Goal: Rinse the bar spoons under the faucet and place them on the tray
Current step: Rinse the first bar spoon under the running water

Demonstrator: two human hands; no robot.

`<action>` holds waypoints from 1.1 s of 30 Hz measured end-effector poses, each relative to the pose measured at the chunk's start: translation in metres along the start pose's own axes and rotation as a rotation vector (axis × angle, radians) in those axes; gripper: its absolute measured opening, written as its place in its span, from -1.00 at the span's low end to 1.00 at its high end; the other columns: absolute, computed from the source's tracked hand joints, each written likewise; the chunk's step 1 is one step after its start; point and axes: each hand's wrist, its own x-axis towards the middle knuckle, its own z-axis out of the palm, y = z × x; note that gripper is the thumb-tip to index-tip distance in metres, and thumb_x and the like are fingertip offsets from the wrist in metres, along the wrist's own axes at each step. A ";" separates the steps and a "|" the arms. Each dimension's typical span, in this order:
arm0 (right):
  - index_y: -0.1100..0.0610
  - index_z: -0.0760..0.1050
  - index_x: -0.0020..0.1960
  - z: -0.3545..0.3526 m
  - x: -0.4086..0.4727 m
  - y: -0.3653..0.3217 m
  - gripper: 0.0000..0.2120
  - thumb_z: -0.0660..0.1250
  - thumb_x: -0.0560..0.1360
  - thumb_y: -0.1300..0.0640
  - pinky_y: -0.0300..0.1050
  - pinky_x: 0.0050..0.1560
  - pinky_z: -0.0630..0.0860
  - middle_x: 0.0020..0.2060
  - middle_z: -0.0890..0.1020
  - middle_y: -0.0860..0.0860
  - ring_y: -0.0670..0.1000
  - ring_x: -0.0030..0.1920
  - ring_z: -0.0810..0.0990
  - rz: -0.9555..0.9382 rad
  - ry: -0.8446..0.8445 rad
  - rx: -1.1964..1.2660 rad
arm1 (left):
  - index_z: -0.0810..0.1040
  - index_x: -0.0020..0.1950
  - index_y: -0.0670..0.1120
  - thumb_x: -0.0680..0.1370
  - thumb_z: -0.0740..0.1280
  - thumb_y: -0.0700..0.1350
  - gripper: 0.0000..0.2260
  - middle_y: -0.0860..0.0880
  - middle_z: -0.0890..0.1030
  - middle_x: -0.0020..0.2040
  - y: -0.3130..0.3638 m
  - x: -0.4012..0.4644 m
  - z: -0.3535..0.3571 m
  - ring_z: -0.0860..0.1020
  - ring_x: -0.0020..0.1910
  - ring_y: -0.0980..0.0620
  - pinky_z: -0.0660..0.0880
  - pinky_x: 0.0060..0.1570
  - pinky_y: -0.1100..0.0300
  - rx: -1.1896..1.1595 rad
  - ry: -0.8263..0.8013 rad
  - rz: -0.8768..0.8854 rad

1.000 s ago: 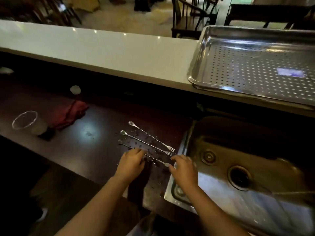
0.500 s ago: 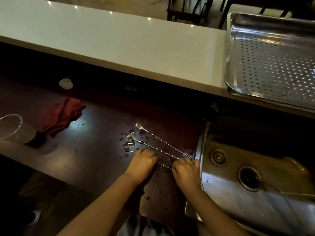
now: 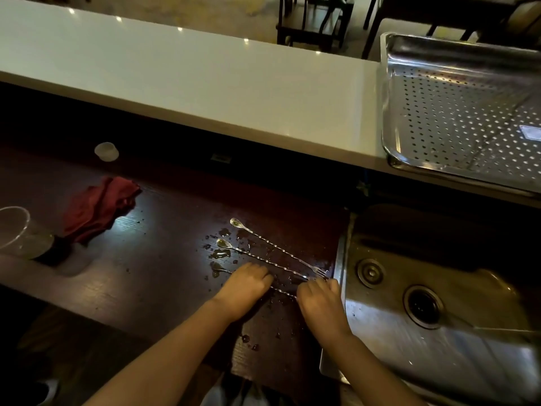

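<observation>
On the counter, both hands [image 3: 247,284] still grip the nearest spoon [image 3: 282,290].

There is just one view, from a camera on the person's head. It looks forward and down, from close above the dark counter [image 3: 146,259]. The sink [image 3: 439,332] sits low on the right, and the white bar top [image 3: 205,83] runs across farther away.

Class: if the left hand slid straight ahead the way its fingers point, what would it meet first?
Probably the middle twisted steel bar spoon, lying just beyond the left hand on the dark wet counter; depth is unclear.
</observation>
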 end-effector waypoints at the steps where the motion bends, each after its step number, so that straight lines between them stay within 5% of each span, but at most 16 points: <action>1: 0.04 0.54 -0.38 -0.002 0.000 0.002 -0.81 0.56 0.17 0.14 -0.10 -0.24 0.50 -0.44 0.61 -0.04 -0.02 -0.34 0.58 0.033 0.003 0.023 | 0.59 -0.38 -0.03 0.04 0.59 -0.16 -0.74 0.06 0.58 -0.43 0.000 0.000 -0.001 0.56 -0.45 0.10 0.49 -0.40 0.35 0.001 0.012 -0.008; 4: 0.05 0.58 -0.17 -0.008 -0.001 0.015 -0.92 0.33 0.45 0.08 -0.06 0.05 0.28 -0.19 0.66 -0.04 0.01 -0.06 0.57 0.118 -0.023 0.255 | 0.62 -0.29 -0.08 0.10 0.58 -0.22 -0.74 0.01 0.60 -0.38 -0.001 0.004 -0.007 0.57 -0.43 0.05 0.50 -0.43 0.31 -0.033 0.075 -0.027; 8: -0.05 0.62 -0.10 -0.019 -0.008 0.039 -0.89 0.31 0.47 0.02 -0.17 -0.05 0.03 -0.12 0.67 -0.13 -0.08 0.01 0.51 0.189 -0.007 0.477 | 0.61 -0.29 -0.15 0.18 0.54 -0.27 -0.81 -0.06 0.59 -0.37 0.006 0.017 -0.025 0.56 -0.44 -0.04 0.48 -0.48 0.26 -0.083 0.138 0.029; 11: 0.00 0.66 -0.15 -0.026 -0.015 0.058 -0.91 0.37 0.44 0.08 -0.05 0.21 0.25 -0.14 0.69 -0.11 -0.09 -0.02 0.57 0.311 -0.075 0.715 | 0.61 -0.27 -0.19 0.25 0.50 -0.31 -0.87 -0.11 0.61 -0.35 0.018 0.033 -0.040 0.57 -0.43 -0.10 0.51 -0.48 0.20 -0.152 0.172 0.100; 14: 0.11 0.68 -0.17 -0.037 -0.030 0.078 -0.93 0.41 0.42 0.18 0.00 0.16 0.47 -0.19 0.71 -0.02 -0.09 -0.12 0.62 0.388 -0.080 0.888 | 0.63 -0.19 -0.22 0.31 0.47 -0.31 -0.88 -0.14 0.63 -0.26 0.035 0.051 -0.048 0.61 -0.33 -0.13 0.54 -0.34 0.19 -0.234 0.260 0.131; 17: 0.06 0.65 -0.21 -0.048 -0.051 0.101 -0.89 0.41 0.41 0.25 -0.23 -0.06 0.54 -0.27 0.66 -0.07 -0.14 -0.20 0.61 0.426 -0.052 1.018 | 0.60 0.00 -0.18 0.43 0.41 -0.22 -0.83 -0.04 0.59 -0.08 0.062 0.061 -0.042 0.56 -0.13 0.04 0.48 -0.09 0.35 -0.556 0.380 -0.170; 19: -0.05 0.61 -0.26 -0.054 -0.069 0.121 -0.80 0.41 0.41 0.25 -0.39 -0.18 0.52 -0.31 0.64 -0.13 -0.21 -0.23 0.60 0.459 -0.044 1.054 | 0.59 -0.07 -0.13 0.44 0.41 -0.23 -0.91 0.00 0.57 -0.17 0.089 0.066 -0.035 0.53 -0.21 0.09 0.44 -0.18 0.43 -0.933 0.508 -0.504; 21: -0.09 0.59 -0.29 -0.059 -0.087 0.144 -0.75 0.42 0.40 0.26 -0.46 -0.21 0.50 -0.32 0.64 -0.18 -0.25 -0.26 0.59 0.484 -0.024 1.066 | 0.57 -0.14 -0.10 0.48 0.37 -0.21 -0.98 -0.05 0.59 -0.26 0.115 0.076 -0.030 0.55 -0.26 0.00 0.47 -0.31 0.32 -1.342 0.449 -0.762; 25: 0.04 0.62 -0.25 -0.070 -0.123 0.198 -0.83 0.41 0.41 0.29 -0.44 -0.20 0.49 -0.32 0.64 -0.09 -0.12 -0.24 0.59 0.516 0.009 1.092 | 0.60 -0.09 -0.09 0.54 0.28 -0.15 -0.90 -0.04 0.67 -0.23 0.171 0.113 -0.037 0.63 -0.32 0.10 0.51 -0.42 0.38 -1.786 0.176 -0.758; 29: 0.12 0.65 -0.21 -0.085 -0.158 0.250 -0.88 0.41 0.40 0.31 -0.07 -0.04 0.55 -0.24 0.69 0.08 0.00 -0.17 0.61 0.534 0.041 1.095 | 0.62 -0.19 -0.13 0.52 0.31 -0.20 -0.88 -0.02 0.69 -0.35 0.226 0.158 -0.052 0.65 -0.41 0.16 0.51 -0.47 0.40 -1.965 0.161 -0.795; 33: 0.03 0.61 -0.14 -0.096 -0.187 0.301 -0.81 0.42 0.39 0.31 -0.43 -0.20 0.52 -0.26 0.64 -0.09 -0.14 -0.21 0.60 0.693 0.314 1.215 | 0.60 -0.15 -0.19 0.52 0.30 -0.25 -0.90 -0.06 0.68 -0.35 0.268 0.193 -0.062 0.66 -0.40 0.15 0.53 -0.44 0.42 -2.042 0.212 -0.796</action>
